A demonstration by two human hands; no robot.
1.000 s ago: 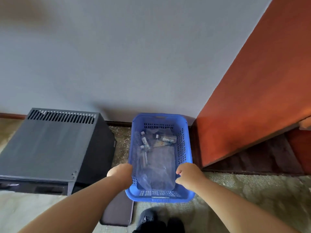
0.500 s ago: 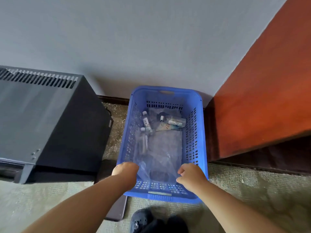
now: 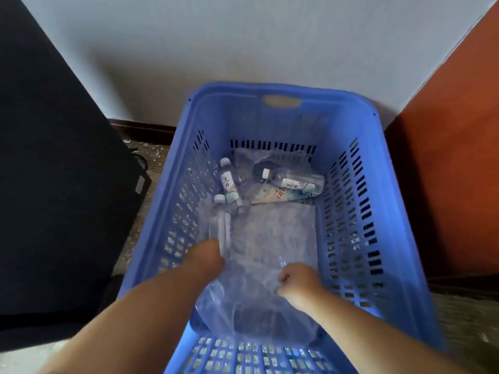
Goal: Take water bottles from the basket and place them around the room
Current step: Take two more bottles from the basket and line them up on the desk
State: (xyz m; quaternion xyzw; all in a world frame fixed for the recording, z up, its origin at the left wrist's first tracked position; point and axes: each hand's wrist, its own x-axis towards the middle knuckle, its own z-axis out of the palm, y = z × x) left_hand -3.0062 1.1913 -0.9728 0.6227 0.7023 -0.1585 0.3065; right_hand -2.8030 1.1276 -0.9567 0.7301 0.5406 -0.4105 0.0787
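Head view: a blue basket (image 3: 351,190) is seen filling the middle of the frame, its far rim set close to a grey wall (image 3: 243,36). It is hemmed in by a black cabinet (image 3: 54,184) at the left and an orange-red panel (image 3: 445,157) at the right, with only narrow strips of carpet (image 3: 464,319) left showing beside it.

Three water bottles (image 3: 294,182) are lying in the far half of the basket, together with a printed card (image 3: 275,197), on a clear plastic sheet (image 3: 270,233) by which the bottom is covered. Open room is left in the middle of the basket.

The left hand (image 3: 205,259) is lowered inside, at the near end of the unlabelled bottle (image 3: 220,225). Its fingers are hidden, so a grip cannot be told. The right hand (image 3: 295,282) is curled, and a fold of the sheet is pinched.
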